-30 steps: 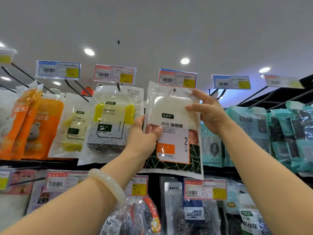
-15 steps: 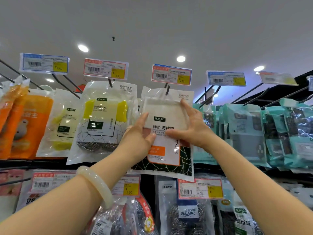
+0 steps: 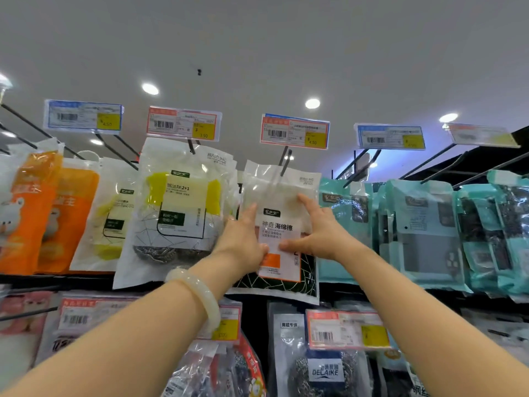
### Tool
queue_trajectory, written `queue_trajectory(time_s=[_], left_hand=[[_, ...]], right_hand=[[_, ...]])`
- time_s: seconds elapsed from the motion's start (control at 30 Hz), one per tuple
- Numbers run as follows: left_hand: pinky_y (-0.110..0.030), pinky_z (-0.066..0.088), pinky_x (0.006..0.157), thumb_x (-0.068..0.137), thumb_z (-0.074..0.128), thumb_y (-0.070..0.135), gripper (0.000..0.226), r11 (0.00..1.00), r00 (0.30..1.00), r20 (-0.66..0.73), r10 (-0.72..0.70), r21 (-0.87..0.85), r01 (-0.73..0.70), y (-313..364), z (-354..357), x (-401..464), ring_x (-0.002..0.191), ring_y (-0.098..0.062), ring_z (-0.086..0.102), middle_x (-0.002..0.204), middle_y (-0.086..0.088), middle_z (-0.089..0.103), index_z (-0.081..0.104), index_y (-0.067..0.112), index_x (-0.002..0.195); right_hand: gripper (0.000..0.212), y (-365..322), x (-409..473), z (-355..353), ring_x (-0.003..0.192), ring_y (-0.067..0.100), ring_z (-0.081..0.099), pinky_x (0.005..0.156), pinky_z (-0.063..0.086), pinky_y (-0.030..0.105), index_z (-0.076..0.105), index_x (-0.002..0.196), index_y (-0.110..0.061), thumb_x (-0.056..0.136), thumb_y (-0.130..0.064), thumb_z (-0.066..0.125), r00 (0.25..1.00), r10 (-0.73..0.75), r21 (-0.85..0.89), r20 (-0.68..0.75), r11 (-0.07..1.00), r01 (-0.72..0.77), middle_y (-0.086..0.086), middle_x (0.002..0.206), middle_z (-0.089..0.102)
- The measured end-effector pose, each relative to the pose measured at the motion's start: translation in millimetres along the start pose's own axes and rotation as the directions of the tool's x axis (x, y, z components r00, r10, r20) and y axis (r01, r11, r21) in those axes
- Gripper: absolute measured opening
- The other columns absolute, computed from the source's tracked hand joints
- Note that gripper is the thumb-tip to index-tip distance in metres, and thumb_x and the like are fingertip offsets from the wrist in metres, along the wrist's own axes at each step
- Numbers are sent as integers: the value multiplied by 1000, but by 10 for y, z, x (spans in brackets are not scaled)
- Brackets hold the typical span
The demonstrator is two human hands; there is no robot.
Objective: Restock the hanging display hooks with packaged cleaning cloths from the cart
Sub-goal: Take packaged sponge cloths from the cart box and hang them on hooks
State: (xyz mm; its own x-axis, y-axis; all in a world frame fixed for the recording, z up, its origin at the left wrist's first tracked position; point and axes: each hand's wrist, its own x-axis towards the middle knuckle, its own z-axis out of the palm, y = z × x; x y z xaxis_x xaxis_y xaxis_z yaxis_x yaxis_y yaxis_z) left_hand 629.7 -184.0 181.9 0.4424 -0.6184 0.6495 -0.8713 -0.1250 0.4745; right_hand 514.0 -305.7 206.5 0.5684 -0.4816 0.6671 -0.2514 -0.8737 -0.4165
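A white sponge-cloth packet [image 3: 282,193] with an orange and dark green lower label hangs on the black display hook [image 3: 284,161] under a red price tag [image 3: 294,132]. My left hand [image 3: 244,242] grips the packet's left edge, thumb on its front. My right hand [image 3: 320,229] holds its right side, fingers spread across the front and thumb near the orange patch. The hook's prongs pass through the packet's clear top. The cart is out of view.
A yellow scourer packet [image 3: 177,207] hangs just left, with orange packets [image 3: 37,213] beyond. Teal packets [image 3: 423,233] fill the hooks to the right. A lower row holds steel-wool packets [image 3: 323,365] and price tags. A pale bangle [image 3: 200,293] sits on my left wrist.
The packet has slid back along the hook toward the shelf. Both hands moved down its sides from the top toward the middle, and the view shifted slightly right.
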Motion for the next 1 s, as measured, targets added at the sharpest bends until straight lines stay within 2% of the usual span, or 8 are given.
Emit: queue_trajectory(time_s=[0.13,0.23,0.3,0.4,0.5,0.63,0.77,1.0], left_hand=[[-54,29,112,88,59,9,89,998,998,21,-62,-21,63,-68,205,91,139,-34,28,154,-14,17,2,40,149],[-50,36,108,85,61,10,80,996,997,11,-81,26,81,-73,300,145,130,-33,39,143,-14,34,15,38,143],[-48,33,110,84,62,11,81,993,992,56,-110,57,107,-58,334,130,133,-33,34,145,-16,30,15,32,147],[-44,21,117,86,62,16,86,969,993,94,-77,241,53,-17,355,-23,144,-33,13,156,-18,7,6,19,151],[-41,3,119,90,60,27,95,844,994,110,8,533,-66,79,291,-259,147,-30,-11,159,-15,-16,-10,11,150],[-44,4,118,89,59,36,96,737,999,31,42,674,-52,170,-79,-541,146,-32,-13,159,-15,-14,-11,12,150],[-49,5,119,89,56,41,92,724,992,-115,44,688,47,-1,-745,-852,147,-33,-10,160,-17,-7,-7,16,151],[-51,15,117,85,60,42,94,550,959,-218,-184,785,284,-945,-1859,-1752,146,-38,3,159,-21,2,1,14,152]], right_hand=[[112,76,108,140,100,21,47,102,43,38,9,146,-41,63,-29,84,998,26,-65,-58,997,-29,4,122,25],[108,61,173,187,120,33,41,106,39,47,12,145,-39,65,-31,83,994,80,-136,-75,987,-89,10,130,23],[101,26,149,182,129,38,29,109,33,48,16,144,-37,67,-36,81,992,103,-258,-66,959,-117,13,141,14],[102,-9,-36,193,141,39,2,112,23,51,13,146,-31,69,-42,79,997,70,-463,-18,884,-70,14,154,-9],[112,-55,-308,254,144,34,-12,117,13,47,-4,148,-29,71,-48,75,997,-16,-600,78,797,60,10,156,-18],[111,-330,-573,243,145,32,-9,117,9,45,-6,149,-28,73,-51,72,987,-32,-551,155,826,114,9,158,-13],[104,-818,-790,270,144,34,1,115,14,48,5,149,-27,73,-48,73,970,-211,-411,122,878,243,9,157,0],[104,-2194,-1039,1239,142,38,8,115,14,46,11,149,-19,72,-49,73,843,-473,-276,255,800,532,22,154,8]])
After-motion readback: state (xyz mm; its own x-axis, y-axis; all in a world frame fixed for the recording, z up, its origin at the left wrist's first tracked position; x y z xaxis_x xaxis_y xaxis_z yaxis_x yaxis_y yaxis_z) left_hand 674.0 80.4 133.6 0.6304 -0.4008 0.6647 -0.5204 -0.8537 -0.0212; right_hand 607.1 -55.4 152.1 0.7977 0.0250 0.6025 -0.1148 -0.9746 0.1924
